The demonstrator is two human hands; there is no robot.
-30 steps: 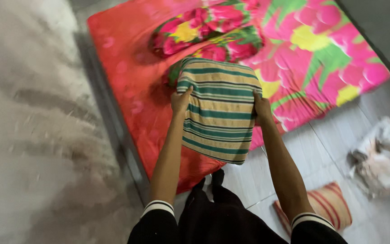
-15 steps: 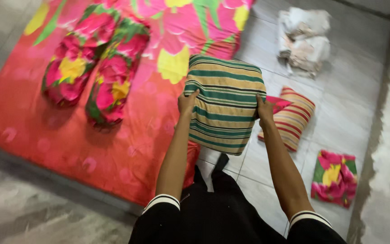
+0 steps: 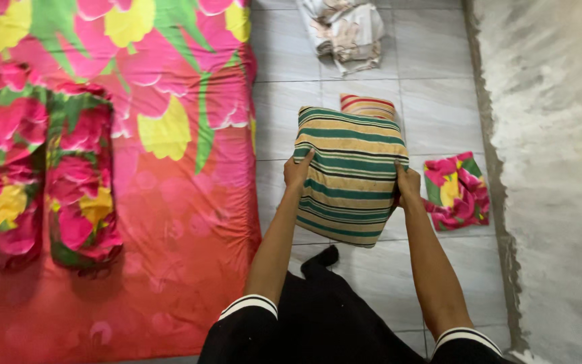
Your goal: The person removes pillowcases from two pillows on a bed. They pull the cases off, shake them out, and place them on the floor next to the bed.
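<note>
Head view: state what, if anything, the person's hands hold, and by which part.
Both hands, left and right, hold a green-and-tan striped pillow by its two opposite side edges, above the tiled floor.

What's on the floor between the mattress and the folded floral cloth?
In the head view, bare grey tile, with the striped pillow held above it in both hands, between mattress and floral cloth.

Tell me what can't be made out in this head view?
- Red-striped pillow: mostly hidden behind the green-striped pillow held up by both hands.
- Left hand and right hand: fingers behind the pillow are out of sight.
- Floral mattress: cut off by the left, top and bottom edges.
- Crumpled pale cloth: cut off by the top edge.
</note>
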